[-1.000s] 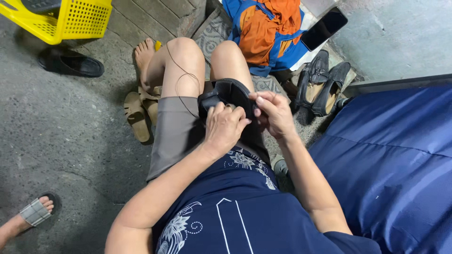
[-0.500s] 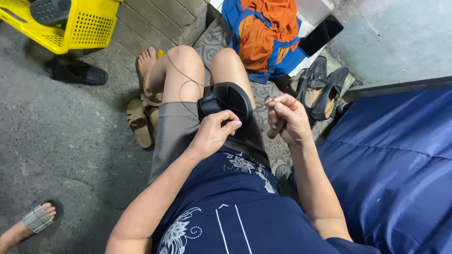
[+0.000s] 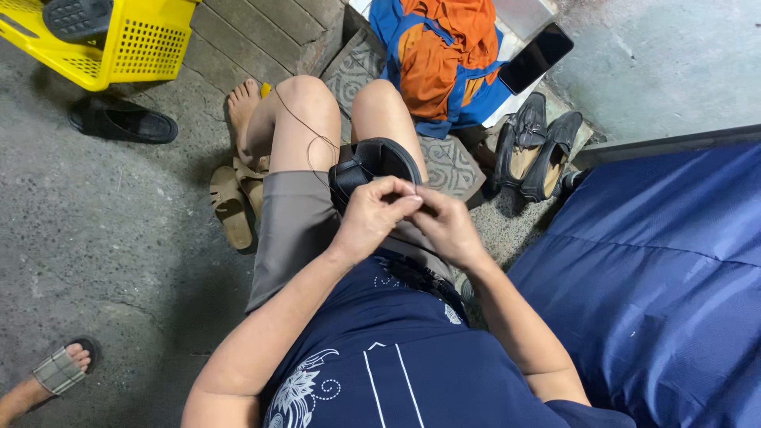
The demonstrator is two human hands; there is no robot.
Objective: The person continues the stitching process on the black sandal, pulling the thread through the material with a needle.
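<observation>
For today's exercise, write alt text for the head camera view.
Seen from above, a seated person's left hand and right hand meet on a black shoe resting in their lap, a thin thread trailing over one knee. A black shoe pair, tan sandals and a yellow basket lie around.

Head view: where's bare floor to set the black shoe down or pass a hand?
Free: grey concrete between the black slipper, tan sandals and another person's sandalled foot; also concrete right of the phone. Crowded: around both hands on the black shoe, plus loafers, orange-blue cloth, yellow basket.
</observation>
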